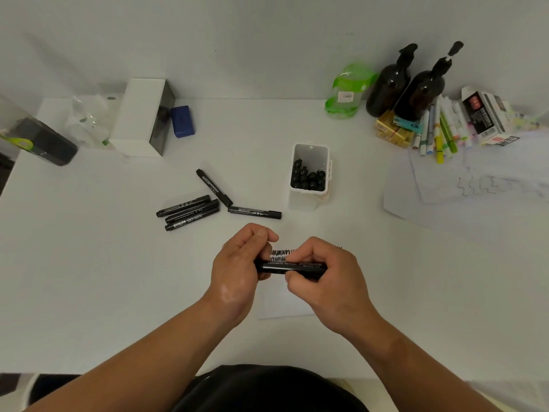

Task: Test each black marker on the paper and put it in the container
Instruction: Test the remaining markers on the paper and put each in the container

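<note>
Holding one black marker level above the scribbled paper, with left grip and right grip both clamped round it.

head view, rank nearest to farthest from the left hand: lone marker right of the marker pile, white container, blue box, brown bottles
From the left hand, which grips the held marker:
1. lone marker: just beyond the hand.
2. container: beyond it, to the right.
3. blue box: far back, to the left.
4. bottles: back right, at the wall.
</note>
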